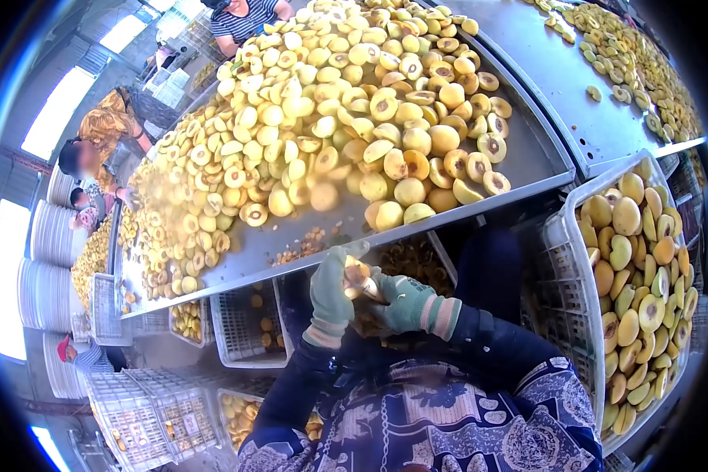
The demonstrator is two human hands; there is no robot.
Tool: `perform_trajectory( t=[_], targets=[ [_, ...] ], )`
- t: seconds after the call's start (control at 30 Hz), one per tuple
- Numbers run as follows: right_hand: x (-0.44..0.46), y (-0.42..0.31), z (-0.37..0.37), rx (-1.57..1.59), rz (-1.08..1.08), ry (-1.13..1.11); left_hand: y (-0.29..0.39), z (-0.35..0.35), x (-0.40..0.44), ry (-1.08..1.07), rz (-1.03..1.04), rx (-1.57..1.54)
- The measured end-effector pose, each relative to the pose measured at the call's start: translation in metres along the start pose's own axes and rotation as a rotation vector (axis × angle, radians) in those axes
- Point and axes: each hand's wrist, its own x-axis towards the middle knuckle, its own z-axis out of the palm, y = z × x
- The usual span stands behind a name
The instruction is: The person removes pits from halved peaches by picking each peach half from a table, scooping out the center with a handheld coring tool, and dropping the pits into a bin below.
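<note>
My left hand (330,295), in a pale green glove, is closed around an apricot (355,275) just off the metal table's near edge. My right hand (409,303), gloved too, comes in from the other side with its fingers closed on a small pale tool (373,291) against the fruit. The tool's tip is hidden. Beyond the hands, a big heap of halved apricots (315,118) covers much of the metal table (271,236), many showing brown hollows. A scatter of small pits (311,240) lies on the metal close to my left hand.
A white crate (562,267) full of apricot halves stands at my right. Below the table's edge sit further crates (248,330) with some fruit. A second metal table (554,102) holds more halves. Several people work along the left and far sides; stacked white crates (153,417) stand lower left.
</note>
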Motion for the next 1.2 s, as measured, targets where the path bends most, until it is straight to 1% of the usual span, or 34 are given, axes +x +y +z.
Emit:
perform_trajectory(
  t=[0.07,0.13,0.17,0.23,0.27,0.33,0.37,0.43,0.53,0.57,0.63,0.67,0.77,0.8,0.9,0.93,1.03,1.07,1.1,1.13,1.17,1.2],
  targets=[
    [0.000,-0.003,-0.002,0.117,0.061,-0.063,-0.001,-0.004,0.005,-0.045,-0.098,-0.113],
    [-0.001,-0.003,-0.007,0.098,0.025,-0.094,-0.015,-0.014,0.012,-0.128,-0.171,-0.239],
    [-0.001,-0.004,-0.009,0.087,0.005,-0.108,-0.019,-0.017,0.014,-0.143,-0.178,-0.242],
    [-0.004,-0.013,-0.016,0.456,0.191,-0.290,-0.024,-0.020,0.017,-0.177,-0.188,-0.248],
    [-0.005,-0.015,-0.019,0.640,0.285,-0.381,-0.023,-0.018,0.017,-0.147,-0.217,-0.256],
    [-0.002,0.000,-0.006,0.755,0.240,-0.368,-0.021,-0.013,0.015,-0.083,-0.277,-0.275],
    [-0.001,0.006,0.000,0.813,0.219,-0.363,-0.024,-0.011,0.013,-0.040,-0.270,-0.287],
    [0.000,0.000,0.000,0.745,0.276,-0.349,-0.029,-0.007,0.011,0.043,-0.252,-0.307],
    [-0.003,-0.008,-0.001,0.699,0.334,-0.341,-0.020,0.003,0.005,0.103,-0.302,-0.367],
    [-0.003,-0.010,-0.003,0.688,0.344,-0.343,-0.021,0.005,0.005,0.125,-0.289,-0.400],
    [-0.008,-0.010,-0.007,0.928,0.364,-0.450,-0.023,0.009,0.004,0.169,-0.270,-0.464],
    [-0.009,-0.010,-0.009,1.044,0.373,-0.504,-0.025,0.011,0.003,0.136,-0.121,-0.389],
    [-0.012,-0.006,0.000,1.262,0.321,-0.491,-0.028,0.013,0.003,0.141,-0.148,-0.482],
    [-0.013,-0.003,0.001,1.360,0.256,-0.552,-0.028,0.014,0.004,0.140,-0.155,-0.514],
    [-0.010,0.011,0.014,1.649,0.145,-0.734,-0.030,0.012,0.003,0.103,-0.094,-0.484],
    [-0.009,0.014,0.019,1.732,0.096,-0.790,-0.031,0.011,0.004,0.132,-0.072,-0.506],
    [-0.012,0.009,0.027,1.793,0.027,-0.748,-0.040,-0.003,0.010,0.230,-0.001,-0.573],
    [-0.013,0.008,0.027,1.815,-0.082,-0.796,-0.042,-0.017,0.012,0.293,0.028,-0.433],
    [-0.013,0.006,0.023,1.742,-0.031,-0.725,-0.044,-0.031,0.015,0.361,0.048,-0.290],
    [-0.015,0.005,0.018,1.669,0.014,-0.649,-0.029,-0.044,0.008,0.383,-0.034,-0.308],
    [-0.016,0.006,0.012,1.596,0.056,-0.571,-0.020,-0.056,0.006,0.502,0.041,-0.267],
    [-0.014,0.008,0.006,1.516,0.157,-0.496,-0.023,-0.087,0.004,0.533,0.022,-0.179]
  ],
)
